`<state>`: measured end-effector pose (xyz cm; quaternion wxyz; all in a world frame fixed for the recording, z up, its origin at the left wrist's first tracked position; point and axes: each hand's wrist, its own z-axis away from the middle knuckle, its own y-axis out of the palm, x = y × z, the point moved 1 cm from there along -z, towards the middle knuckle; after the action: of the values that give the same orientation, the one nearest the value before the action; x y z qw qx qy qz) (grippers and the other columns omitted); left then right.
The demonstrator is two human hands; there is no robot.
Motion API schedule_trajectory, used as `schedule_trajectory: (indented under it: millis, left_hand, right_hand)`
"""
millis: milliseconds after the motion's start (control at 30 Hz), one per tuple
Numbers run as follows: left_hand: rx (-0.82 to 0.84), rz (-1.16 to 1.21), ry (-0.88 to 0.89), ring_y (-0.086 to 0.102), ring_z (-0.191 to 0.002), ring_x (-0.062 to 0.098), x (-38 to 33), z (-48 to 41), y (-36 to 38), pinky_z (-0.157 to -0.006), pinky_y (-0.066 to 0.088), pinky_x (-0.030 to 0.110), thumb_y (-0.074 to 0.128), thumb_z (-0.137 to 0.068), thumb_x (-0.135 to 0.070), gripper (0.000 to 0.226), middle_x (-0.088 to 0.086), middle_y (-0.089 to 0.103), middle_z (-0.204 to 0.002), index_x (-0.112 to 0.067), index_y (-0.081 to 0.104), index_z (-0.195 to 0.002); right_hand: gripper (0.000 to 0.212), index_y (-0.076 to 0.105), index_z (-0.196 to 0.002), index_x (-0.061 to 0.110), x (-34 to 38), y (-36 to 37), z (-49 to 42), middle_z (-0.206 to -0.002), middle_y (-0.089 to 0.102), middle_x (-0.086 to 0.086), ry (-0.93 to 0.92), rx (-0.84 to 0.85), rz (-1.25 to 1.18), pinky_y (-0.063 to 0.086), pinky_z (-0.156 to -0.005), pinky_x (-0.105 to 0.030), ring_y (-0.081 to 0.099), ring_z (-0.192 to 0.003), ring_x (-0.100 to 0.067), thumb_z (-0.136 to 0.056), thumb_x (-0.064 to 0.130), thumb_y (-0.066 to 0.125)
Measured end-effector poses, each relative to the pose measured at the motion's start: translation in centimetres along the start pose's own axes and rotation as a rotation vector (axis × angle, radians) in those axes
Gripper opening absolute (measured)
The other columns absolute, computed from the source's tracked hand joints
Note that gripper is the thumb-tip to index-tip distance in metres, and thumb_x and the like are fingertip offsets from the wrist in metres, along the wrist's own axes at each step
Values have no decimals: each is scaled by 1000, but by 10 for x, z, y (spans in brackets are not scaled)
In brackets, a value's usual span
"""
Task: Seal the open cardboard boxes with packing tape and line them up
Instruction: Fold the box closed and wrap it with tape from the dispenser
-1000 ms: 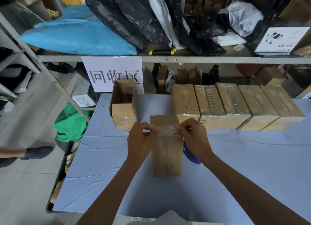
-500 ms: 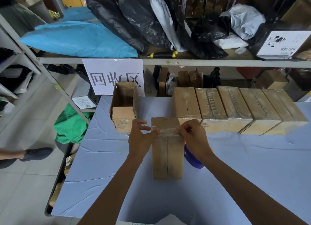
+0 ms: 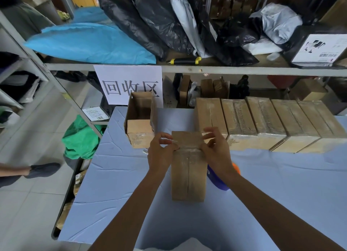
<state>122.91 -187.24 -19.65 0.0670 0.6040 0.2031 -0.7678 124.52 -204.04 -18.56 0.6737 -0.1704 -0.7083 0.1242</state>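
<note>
Box [image 3: 188, 168] between hands, long axis near-far; tape strip [image 3: 189, 147] crosswise at far end. Left hand [image 3: 160, 153], right hand [image 3: 216, 151]: each grip pinching tape end.

White paper sign [image 3: 129, 85] on shelf edge: "回收区".

Head view: even, soft indoor light; wide-angle distortion.
Diffuse light leaves only faint shadows beside the arms on the blue counter [image 3: 281, 185]. Clear tape on the sealed boxes [image 3: 266, 119] shows mild sheen. The shelf rail [image 3: 244, 69] bows and frame edges stretch; far corners are darker, slightly soft. Centre is sharp.
</note>
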Motion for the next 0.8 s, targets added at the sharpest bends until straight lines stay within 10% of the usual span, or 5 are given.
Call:
schedule_trajectory:
  millis: [233, 433, 567, 800]
  left_hand:
    - [33, -63, 27, 61, -74, 9, 0, -2, -4, -62, 47, 18, 72, -81, -17, 17, -6, 64, -86, -19, 60, -94]
    - [95, -255, 433, 54, -97, -7, 0, 17, -2, -95, 37, 18, 56, -86, -39, 26, -27, 61, -103, -63, 57, -95]
    - [131, -475, 683, 53, -91, 1, 1, 11, -12, -84, 41, 10, 70, -82, -25, 16, -6, 65, -96, -15, 72, -95]
    - [44, -539, 745, 63, -87, 6, 9, 10, -23, -72, 49, 15, 72, -80, -34, 20, -7, 70, -94, -17, 73, -91]
  right_hand:
    - [13, 70, -88, 5, 6, 4, 18, -90, 67, -7, -684, 130, 459, 48, -69, -27, 60, -82, -20, -79, 11, 74]
    - [16, 74, -92, 8, 11, -4, 14, -92, 73, -3, -685, 74, 453, 48, -79, -26, 68, -86, -21, -79, 13, 66]
    - [24, 70, -107, 9, -4, -18, 8, -110, 70, -3, -652, 184, 459, 50, -90, -36, 65, -104, -24, -84, 11, 65]
    - [31, 70, -109, 13, -5, -15, 3, -104, 71, -6, -524, 134, 508, 53, -74, -34, 65, -100, -25, -80, 24, 71]
